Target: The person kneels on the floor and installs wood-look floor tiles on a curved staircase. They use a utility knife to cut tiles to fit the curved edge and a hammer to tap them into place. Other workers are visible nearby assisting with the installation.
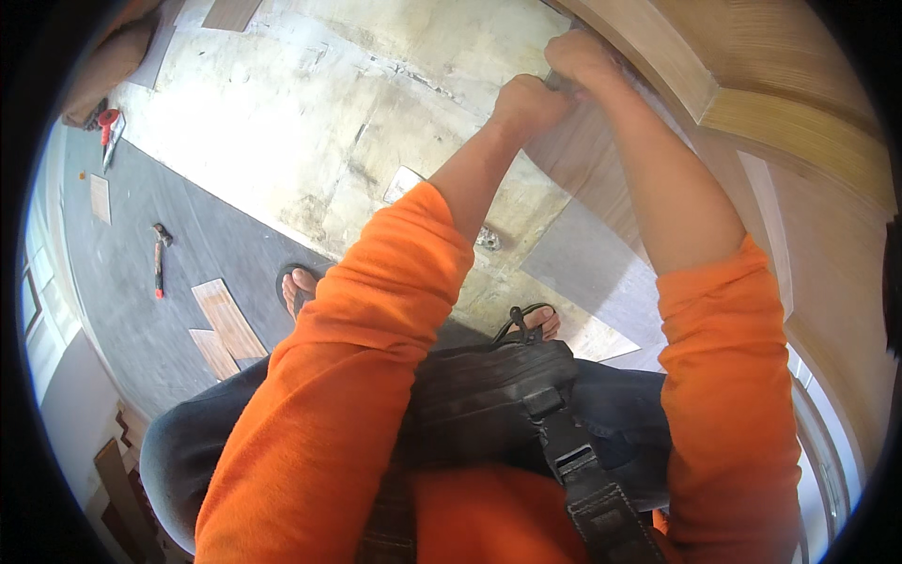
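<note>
Room under renovation: bare subfloor (310, 113), loose floor planks (225, 320), hammer (160, 258)

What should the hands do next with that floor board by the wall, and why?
Probably press the plank a little closer to the wooden wall trim. Both the left hand and the right hand are closed on its far end, right at the trim, while the rest of it lies flat on the bare floor.
</note>
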{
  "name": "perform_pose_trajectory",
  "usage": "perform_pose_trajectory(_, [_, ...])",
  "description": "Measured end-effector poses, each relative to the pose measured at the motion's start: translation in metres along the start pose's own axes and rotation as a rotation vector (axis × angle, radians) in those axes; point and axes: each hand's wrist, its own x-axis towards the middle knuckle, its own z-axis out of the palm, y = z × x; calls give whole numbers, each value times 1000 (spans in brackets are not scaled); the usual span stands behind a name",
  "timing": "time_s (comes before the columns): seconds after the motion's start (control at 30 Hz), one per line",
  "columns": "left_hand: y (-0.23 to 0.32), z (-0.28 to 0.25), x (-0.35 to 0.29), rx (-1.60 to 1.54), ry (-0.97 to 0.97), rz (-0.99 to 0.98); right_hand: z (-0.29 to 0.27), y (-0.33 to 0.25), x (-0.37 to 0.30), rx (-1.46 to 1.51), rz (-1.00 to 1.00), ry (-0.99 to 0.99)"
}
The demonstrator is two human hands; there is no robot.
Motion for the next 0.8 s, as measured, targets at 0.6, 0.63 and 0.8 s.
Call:
perform_pose_trajectory(0.6, [35, 21, -9, 337, 48, 312, 1, 63, -6, 489, -130, -2])
perform_pose_trajectory(0.63, [35, 18, -11, 331, 27, 297, 2, 67, -15, 502, -132, -38])
perform_pose_trajectory(0.8, [14, -8, -16, 92, -74, 104, 52, 120, -52, 623, -44, 41])
